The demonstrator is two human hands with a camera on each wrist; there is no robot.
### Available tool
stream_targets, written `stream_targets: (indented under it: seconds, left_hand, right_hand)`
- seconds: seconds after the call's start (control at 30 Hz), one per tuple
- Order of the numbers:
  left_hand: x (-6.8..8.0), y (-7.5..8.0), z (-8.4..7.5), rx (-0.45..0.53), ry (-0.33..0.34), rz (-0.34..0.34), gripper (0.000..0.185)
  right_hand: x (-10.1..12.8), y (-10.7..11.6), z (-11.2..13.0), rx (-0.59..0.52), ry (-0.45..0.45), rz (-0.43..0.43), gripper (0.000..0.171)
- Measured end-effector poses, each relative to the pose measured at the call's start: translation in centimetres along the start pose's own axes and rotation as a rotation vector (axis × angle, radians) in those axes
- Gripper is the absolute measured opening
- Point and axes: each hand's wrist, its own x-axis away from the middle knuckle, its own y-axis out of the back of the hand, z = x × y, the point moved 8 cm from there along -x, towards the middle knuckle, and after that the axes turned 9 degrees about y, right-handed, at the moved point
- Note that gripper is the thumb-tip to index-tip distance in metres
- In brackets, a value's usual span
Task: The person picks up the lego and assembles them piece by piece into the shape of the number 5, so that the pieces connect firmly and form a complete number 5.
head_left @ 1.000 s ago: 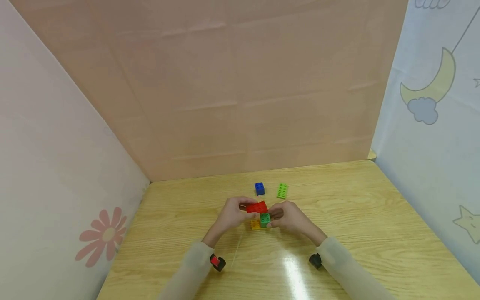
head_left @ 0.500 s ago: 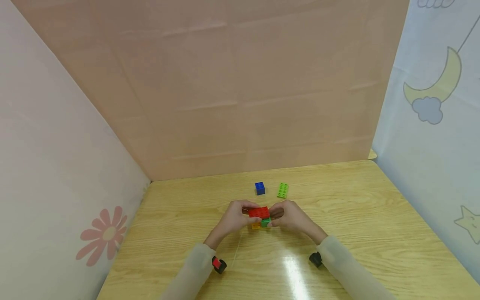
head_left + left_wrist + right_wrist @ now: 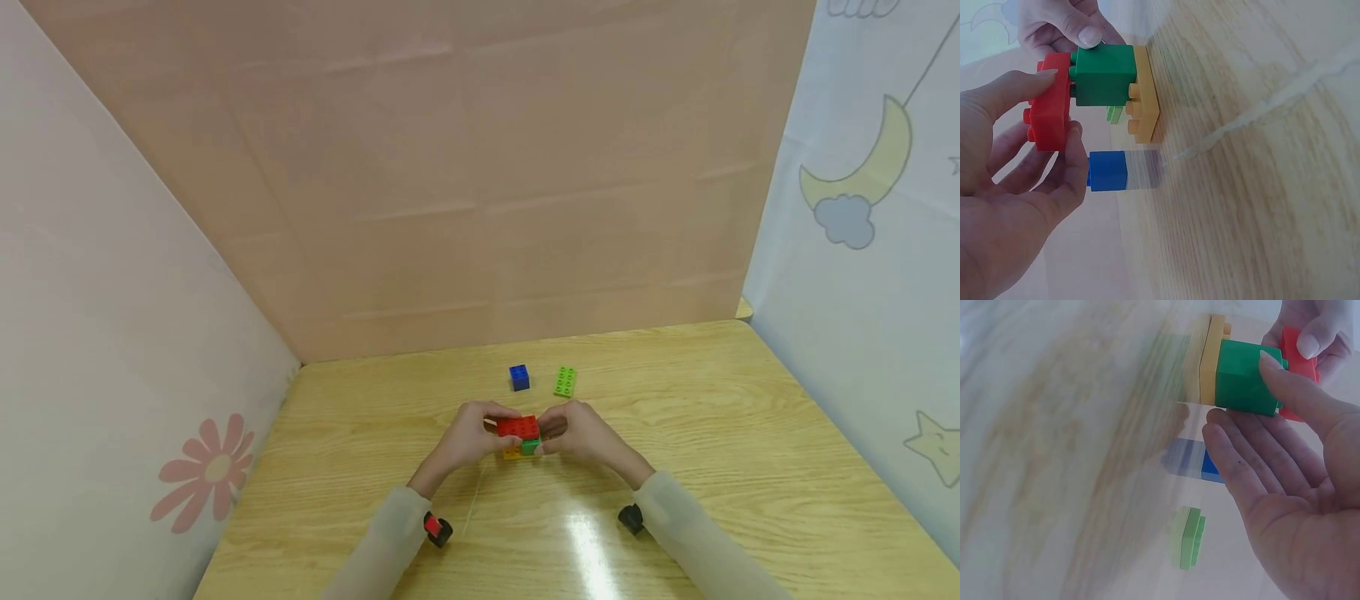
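Thumb and fingers of my left hand (image 3: 468, 435) pinch a red building brick (image 3: 1050, 112) by its two long sides. It lies over the studs of a green brick (image 3: 1107, 75); a thin row of green studs shows between the two in the left wrist view. That green brick sits on one end of a yellow-orange building plate (image 3: 1147, 97), whose bare studs stick out on the left. My right hand (image 3: 583, 433) holds the green brick from the right, thumb on the near face and fingertips at the far face, as the right wrist view shows.
Behind the hands, a blue brick (image 3: 520, 378) stands on the wooden table (image 3: 675, 433). To its right lies a flat light green plate (image 3: 566, 382) with studs. A brown-pink panel (image 3: 465, 208) closes off the back, and pale printed walls flank both sides.
The red brick has moved from behind the green brick to over it, toward me and slightly right, and straightened with my left hand. From half a second ago, hardly anything differs.
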Motion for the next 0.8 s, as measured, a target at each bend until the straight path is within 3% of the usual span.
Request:
stream_targets:
  seconds: [0.8]
  left_hand:
    - [-0.35,-0.68,-0.18,-0.016,-0.045,0.048,0.030]
  right_hand:
    - [0.13,0.09,-0.29,-0.003,0.010,0.010,0.032]
